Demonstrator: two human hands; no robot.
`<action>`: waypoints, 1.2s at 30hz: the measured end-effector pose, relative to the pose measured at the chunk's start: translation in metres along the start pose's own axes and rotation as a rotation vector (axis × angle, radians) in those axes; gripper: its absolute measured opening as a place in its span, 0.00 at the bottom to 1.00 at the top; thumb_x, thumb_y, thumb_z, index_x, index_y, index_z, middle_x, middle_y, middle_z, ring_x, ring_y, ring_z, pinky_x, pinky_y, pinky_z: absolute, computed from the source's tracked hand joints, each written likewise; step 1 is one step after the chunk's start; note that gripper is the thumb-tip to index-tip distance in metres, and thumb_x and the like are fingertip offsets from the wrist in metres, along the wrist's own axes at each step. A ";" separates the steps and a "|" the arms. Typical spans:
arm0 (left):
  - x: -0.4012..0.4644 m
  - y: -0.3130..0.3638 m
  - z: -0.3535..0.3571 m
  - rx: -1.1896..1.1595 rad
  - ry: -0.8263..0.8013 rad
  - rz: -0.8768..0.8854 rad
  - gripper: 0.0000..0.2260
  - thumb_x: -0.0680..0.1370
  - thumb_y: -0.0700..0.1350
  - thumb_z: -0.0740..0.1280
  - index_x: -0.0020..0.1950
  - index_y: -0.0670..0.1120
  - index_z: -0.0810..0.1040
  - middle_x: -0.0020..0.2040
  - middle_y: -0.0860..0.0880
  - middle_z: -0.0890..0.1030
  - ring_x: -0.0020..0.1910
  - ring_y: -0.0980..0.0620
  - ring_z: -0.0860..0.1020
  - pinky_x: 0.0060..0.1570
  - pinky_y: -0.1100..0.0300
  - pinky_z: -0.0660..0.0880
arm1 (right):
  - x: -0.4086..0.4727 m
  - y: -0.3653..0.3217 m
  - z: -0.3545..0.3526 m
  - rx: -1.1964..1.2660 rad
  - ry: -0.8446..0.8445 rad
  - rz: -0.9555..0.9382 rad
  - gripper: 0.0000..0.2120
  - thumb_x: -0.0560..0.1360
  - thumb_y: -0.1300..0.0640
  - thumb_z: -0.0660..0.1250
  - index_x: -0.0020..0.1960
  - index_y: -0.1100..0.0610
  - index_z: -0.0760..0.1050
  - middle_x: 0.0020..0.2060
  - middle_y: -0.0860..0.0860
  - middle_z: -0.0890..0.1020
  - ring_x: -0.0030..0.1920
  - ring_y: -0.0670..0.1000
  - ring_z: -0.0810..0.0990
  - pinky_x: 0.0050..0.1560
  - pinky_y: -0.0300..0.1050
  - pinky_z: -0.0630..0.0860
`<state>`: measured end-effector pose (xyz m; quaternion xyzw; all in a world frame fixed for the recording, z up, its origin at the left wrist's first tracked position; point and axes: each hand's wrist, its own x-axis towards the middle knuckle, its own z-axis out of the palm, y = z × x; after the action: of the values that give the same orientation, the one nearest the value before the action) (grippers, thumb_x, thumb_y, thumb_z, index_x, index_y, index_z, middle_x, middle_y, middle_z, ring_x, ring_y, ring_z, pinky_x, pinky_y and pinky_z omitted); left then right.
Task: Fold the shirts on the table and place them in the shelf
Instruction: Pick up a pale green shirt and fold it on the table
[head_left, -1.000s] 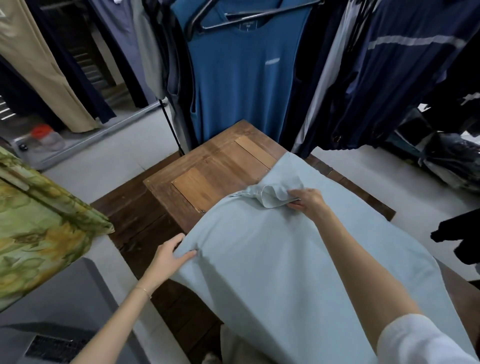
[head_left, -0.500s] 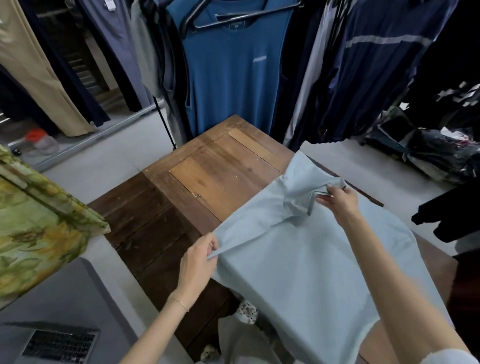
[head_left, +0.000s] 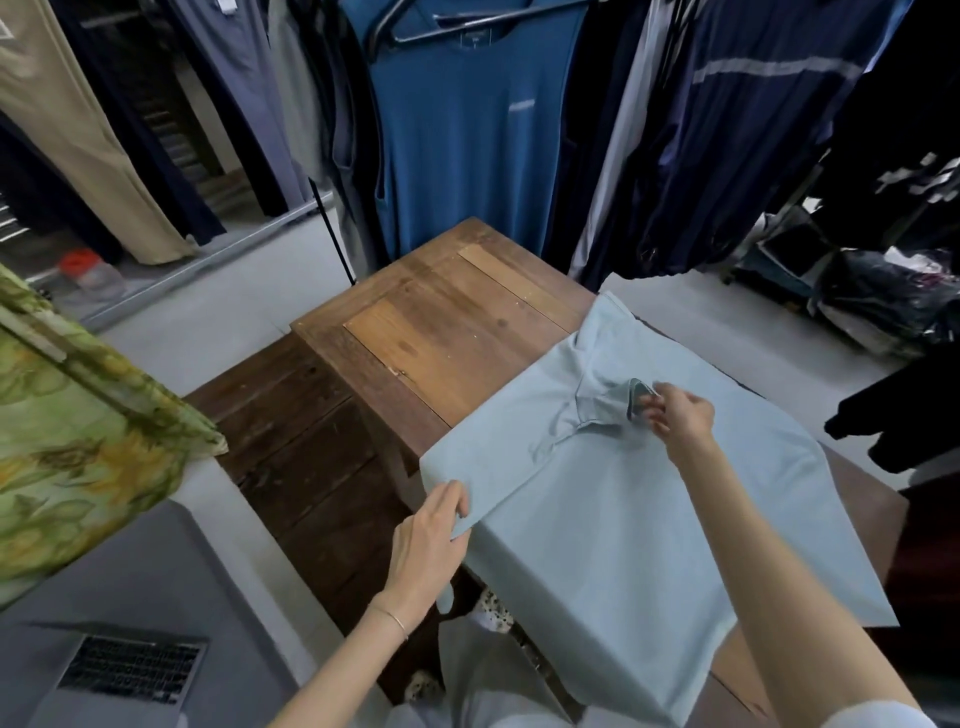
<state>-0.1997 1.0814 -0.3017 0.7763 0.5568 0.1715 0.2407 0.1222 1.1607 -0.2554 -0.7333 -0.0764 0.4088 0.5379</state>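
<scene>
A pale blue polo shirt (head_left: 623, 509) lies spread over the right half of the wooden table (head_left: 447, 332), its collar toward the far side. My left hand (head_left: 431, 540) grips the shirt's near-left edge at the table's side. At the collar, my right hand (head_left: 680, 415) pinches the cloth between thumb and fingers. The shirt's lower part hangs over the near edge. No shelf is in view.
Hanging clothes, among them a blue T-shirt (head_left: 467, 135), crowd the rail behind the table. A green patterned cloth (head_left: 78, 457) hangs at left over a grey surface with a laptop (head_left: 130, 670). Dark bags (head_left: 878, 296) lie on the floor at right.
Both hands have dragged the shirt to the right across the table, baring more wood on the left. The left hand went from resting on the edge to gripping it.
</scene>
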 end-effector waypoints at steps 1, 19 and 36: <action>-0.004 -0.003 0.003 0.034 -0.055 0.004 0.10 0.75 0.45 0.65 0.42 0.51 0.63 0.35 0.53 0.66 0.27 0.51 0.71 0.29 0.55 0.72 | 0.000 0.002 -0.002 -0.040 0.020 0.009 0.11 0.76 0.59 0.65 0.35 0.60 0.72 0.24 0.53 0.78 0.16 0.44 0.69 0.20 0.34 0.66; 0.060 -0.018 0.017 0.201 -0.103 0.403 0.20 0.80 0.47 0.53 0.68 0.42 0.74 0.68 0.47 0.75 0.68 0.49 0.71 0.68 0.49 0.64 | -0.005 0.029 -0.008 -0.577 -0.116 -0.071 0.08 0.69 0.58 0.74 0.38 0.62 0.79 0.30 0.55 0.79 0.24 0.50 0.74 0.25 0.37 0.71; 0.257 0.053 0.047 0.183 -0.344 0.687 0.24 0.74 0.33 0.54 0.69 0.36 0.70 0.70 0.42 0.70 0.70 0.45 0.70 0.70 0.57 0.61 | 0.054 0.011 -0.019 -0.567 0.210 -0.126 0.17 0.70 0.54 0.72 0.55 0.60 0.74 0.49 0.56 0.78 0.52 0.57 0.77 0.49 0.46 0.71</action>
<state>-0.0510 1.3022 -0.3112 0.9530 0.2293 0.0589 0.1890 0.1668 1.1722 -0.2911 -0.8863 -0.1768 0.2589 0.3410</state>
